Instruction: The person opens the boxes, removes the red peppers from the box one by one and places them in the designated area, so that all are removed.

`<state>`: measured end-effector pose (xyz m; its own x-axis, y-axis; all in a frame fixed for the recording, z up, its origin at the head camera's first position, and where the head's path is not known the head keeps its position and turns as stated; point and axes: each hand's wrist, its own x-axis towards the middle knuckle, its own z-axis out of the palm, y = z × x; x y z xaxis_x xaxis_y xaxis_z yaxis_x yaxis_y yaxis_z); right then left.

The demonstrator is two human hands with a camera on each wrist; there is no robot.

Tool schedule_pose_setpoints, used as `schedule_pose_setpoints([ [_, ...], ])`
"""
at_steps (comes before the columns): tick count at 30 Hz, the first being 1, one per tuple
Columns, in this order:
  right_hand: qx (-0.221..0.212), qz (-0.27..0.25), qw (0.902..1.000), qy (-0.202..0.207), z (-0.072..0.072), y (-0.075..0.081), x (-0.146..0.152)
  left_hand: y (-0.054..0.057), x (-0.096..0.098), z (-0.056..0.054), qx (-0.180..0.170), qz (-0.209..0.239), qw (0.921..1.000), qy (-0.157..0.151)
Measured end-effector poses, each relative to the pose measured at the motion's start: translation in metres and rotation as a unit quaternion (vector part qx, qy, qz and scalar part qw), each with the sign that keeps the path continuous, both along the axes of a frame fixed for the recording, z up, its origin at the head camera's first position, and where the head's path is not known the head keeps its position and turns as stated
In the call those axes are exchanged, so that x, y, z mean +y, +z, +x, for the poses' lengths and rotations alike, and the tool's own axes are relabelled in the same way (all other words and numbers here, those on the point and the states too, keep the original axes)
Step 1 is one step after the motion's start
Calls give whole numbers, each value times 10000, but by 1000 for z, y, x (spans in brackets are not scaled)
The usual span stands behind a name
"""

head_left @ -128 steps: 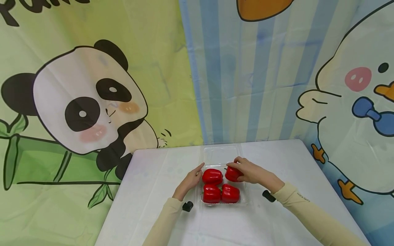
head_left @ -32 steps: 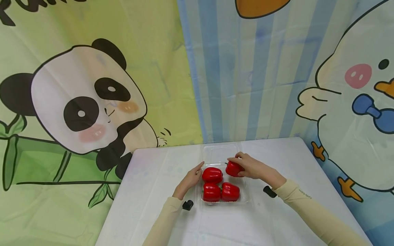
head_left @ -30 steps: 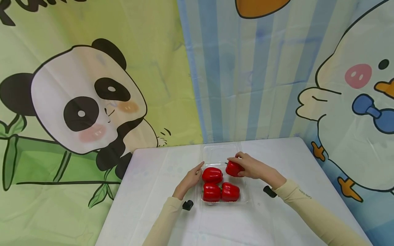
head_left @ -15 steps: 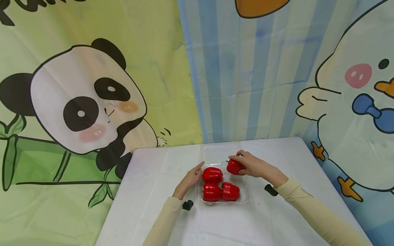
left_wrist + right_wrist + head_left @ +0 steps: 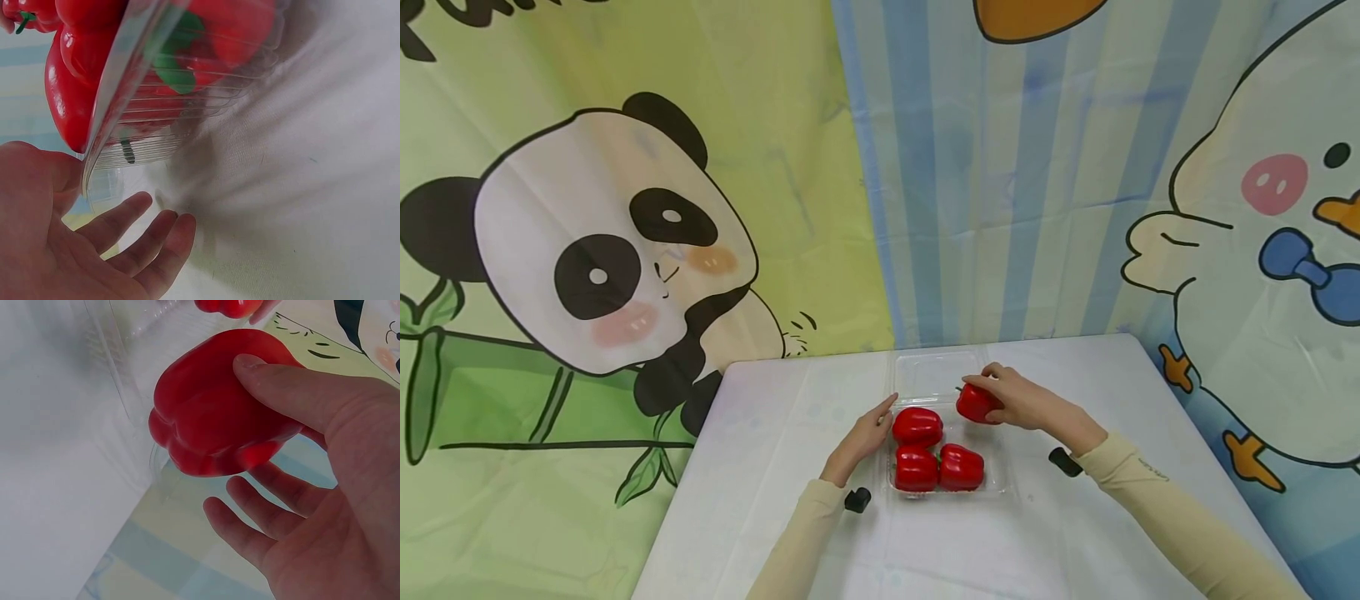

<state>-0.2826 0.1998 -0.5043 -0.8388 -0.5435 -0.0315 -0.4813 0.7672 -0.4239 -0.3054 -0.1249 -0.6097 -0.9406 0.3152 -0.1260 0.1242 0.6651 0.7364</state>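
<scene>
My right hand (image 5: 1028, 402) grips a red bell pepper (image 5: 976, 404) above the back right part of a clear plastic clamshell container (image 5: 997, 473). In the right wrist view my thumb lies across this glossy pepper (image 5: 215, 403), with lower fingers spread below it. Three other red bell peppers sit in the container: one pepper (image 5: 917, 427) at back left, another pepper (image 5: 916, 470) at front left, a third pepper (image 5: 962, 468) beside it. My left hand (image 5: 862, 439) touches the container's left rim; in the left wrist view its lower fingers (image 5: 159, 244) extend apart from the wall.
The container's clear lid (image 5: 936, 377) lies folded back toward the far table edge. A white cloth covers the table (image 5: 805, 417). Black wrist devices show by the left wrist (image 5: 857, 501) and the right wrist (image 5: 1065, 462). A cartoon-printed curtain (image 5: 958, 183) hangs behind.
My right hand has lifted the held pepper up and away, slightly rightward, from the container's back right part. The left hand and the other three peppers have stayed in place.
</scene>
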Motion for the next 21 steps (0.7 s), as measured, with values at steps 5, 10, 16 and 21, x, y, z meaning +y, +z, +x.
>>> schedule_pose_setpoints([
  [5,-21,-70,9999,-75,-3,1,4,1,0,0,-1,16,10000,-50],
  [10,-28,-98,9999,-130,-3,1,7,2,0,1,22,43,10000,-38],
  [16,-61,-140,9996,-218,-6,1,11,1,0,1,49,11,10000,-23],
  [21,-131,-218,9992,-308,-6,3,14,2,1,1,12,45,10000,-16],
])
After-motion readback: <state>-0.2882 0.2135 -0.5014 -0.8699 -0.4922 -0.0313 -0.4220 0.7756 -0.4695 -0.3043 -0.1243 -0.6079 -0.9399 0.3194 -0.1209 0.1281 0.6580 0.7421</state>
